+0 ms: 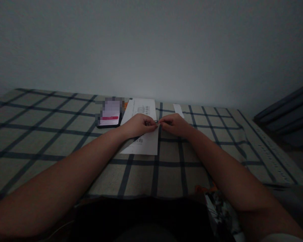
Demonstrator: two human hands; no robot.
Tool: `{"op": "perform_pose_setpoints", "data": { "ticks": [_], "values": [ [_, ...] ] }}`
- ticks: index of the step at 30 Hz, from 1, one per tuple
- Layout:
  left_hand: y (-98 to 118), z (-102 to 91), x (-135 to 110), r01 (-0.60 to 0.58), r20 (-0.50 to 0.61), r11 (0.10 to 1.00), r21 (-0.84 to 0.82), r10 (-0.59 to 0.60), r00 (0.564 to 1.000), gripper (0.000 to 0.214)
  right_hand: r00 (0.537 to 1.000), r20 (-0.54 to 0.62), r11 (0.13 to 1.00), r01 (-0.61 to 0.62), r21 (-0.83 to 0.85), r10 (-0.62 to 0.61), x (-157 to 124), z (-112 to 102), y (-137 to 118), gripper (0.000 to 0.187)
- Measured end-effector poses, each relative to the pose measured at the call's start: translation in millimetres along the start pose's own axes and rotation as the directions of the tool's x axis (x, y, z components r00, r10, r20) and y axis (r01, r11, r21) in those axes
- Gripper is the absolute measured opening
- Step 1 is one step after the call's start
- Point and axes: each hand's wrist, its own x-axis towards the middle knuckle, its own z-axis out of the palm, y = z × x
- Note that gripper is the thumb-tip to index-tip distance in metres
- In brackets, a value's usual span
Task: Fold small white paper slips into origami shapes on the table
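Note:
Both hands meet at the right edge of a white printed sheet (146, 146) lying on a checked cloth. My left hand (140, 123) is over the sheet, thumb and fingertips pinched together. Just beyond the edge, my right hand (175, 124) is also closed in a pinch, its fingertips almost touching the left ones. Something small and thin may be between the fingertips, too tiny and dark to name. The left hand covers the middle of the sheet, where grey print shows above and below it.
A phone (110, 112) with a lit screen lies left of the sheet. A narrow white paper strip (178, 109) is behind my right hand. The checked tablecloth (53, 134) reaches a pale wall (151, 50); dark pleated fabric (288, 114) stands at the far right.

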Motion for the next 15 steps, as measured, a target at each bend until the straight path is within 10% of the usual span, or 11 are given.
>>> {"op": "perform_pose_setpoints", "data": {
  "ticks": [15],
  "values": [
    [-1.5, -1.2, 0.7, 0.028, -0.058, 0.994, -0.103, -0.034, 0.998, 0.033, 0.986, -0.141, 0.989, -0.074, 0.125, 0.092, 0.3, -2.3, -4.7, 0.017]
  ]
}}
